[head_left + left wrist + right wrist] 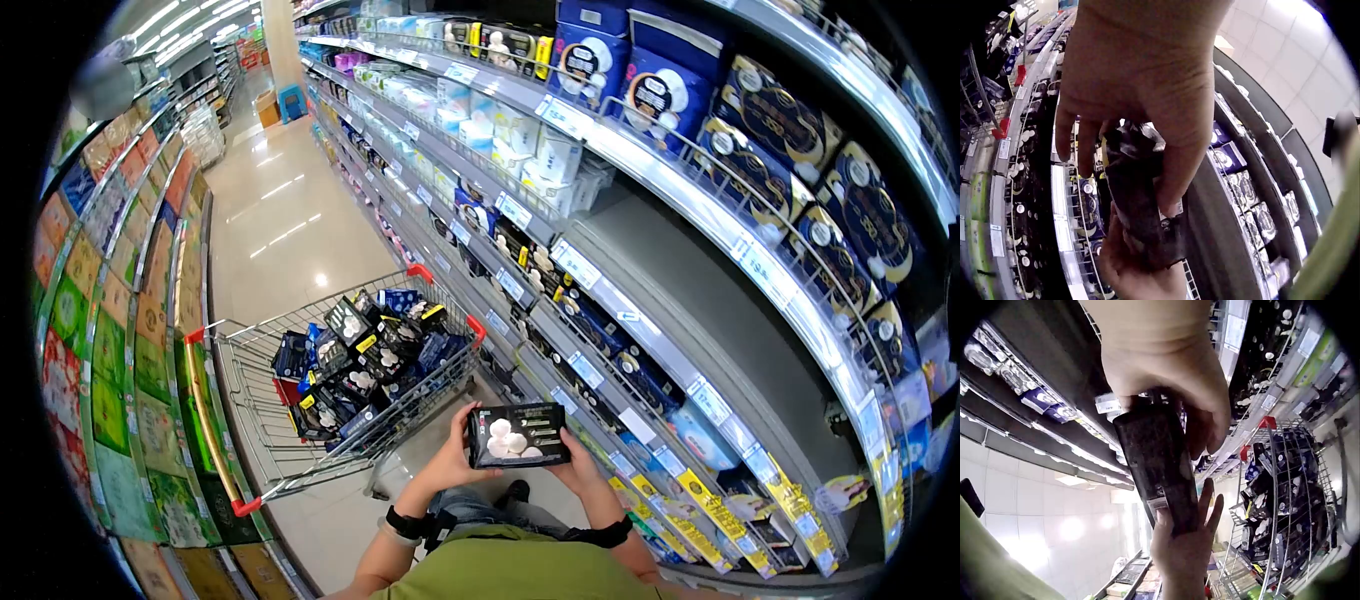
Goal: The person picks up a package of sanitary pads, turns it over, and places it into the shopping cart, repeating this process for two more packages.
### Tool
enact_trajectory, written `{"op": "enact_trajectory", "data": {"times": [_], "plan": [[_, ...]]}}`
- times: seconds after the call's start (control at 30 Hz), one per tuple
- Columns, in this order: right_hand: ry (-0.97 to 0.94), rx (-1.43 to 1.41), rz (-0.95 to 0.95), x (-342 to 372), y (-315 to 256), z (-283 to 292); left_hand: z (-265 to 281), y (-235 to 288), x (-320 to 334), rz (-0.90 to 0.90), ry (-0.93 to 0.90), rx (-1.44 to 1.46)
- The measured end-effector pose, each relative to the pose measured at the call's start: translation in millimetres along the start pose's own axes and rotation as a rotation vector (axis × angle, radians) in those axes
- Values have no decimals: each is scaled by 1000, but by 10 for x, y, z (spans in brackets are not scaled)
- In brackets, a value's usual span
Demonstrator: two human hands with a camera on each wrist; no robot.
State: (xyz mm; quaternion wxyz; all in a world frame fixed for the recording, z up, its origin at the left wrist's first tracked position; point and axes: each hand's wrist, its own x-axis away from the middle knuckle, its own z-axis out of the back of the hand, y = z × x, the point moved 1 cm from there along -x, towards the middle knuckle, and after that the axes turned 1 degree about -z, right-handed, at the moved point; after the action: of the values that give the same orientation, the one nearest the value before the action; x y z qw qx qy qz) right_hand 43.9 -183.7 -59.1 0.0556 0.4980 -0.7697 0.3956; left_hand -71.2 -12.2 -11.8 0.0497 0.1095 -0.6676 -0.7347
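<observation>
Near the cart's (476, 329) side edge, a black package (517, 436), its small print (545, 424) illegible, is gripped between left hand (453, 458) and right hand (581, 468).

Bright ceiling lights (156, 20), glare on glossy floor (265, 235), fisheye-curved dark edges, dimmer wrist views, package (1138, 194) shadowed, perhaps slightly blurred

Clock positions referred to the head view. A blue stool (292, 103) stood between 10 and 11 o'clock, just beside a cardboard box (266, 108). A pale pillar (283, 45) rose at 11 o'clock. Glossy floor (255, 215) extended at 10 o'clock. Green packs (110, 415) occupied tiers between 8 and 9 o'clock. Pale packs (478, 135) were shelved at 12 o'clock; yellow labels (708, 497) were mounted between 4 and 5 o'clock.
</observation>
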Motion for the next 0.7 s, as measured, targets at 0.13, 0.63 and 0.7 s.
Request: {"op": "enact_trajectory", "data": {"times": [0.13, 0.63, 0.7], "plan": [[-27, -70, 41, 118, -54, 135, -130, 34, -79, -92, -61, -14], [-181, -211, 115, -116, 520, -553, 568, 239, 206, 28, -241, -193], [-109, -271, 61, -154, 587, -633, 641, 277, 210, 1, -255, -187]]}}
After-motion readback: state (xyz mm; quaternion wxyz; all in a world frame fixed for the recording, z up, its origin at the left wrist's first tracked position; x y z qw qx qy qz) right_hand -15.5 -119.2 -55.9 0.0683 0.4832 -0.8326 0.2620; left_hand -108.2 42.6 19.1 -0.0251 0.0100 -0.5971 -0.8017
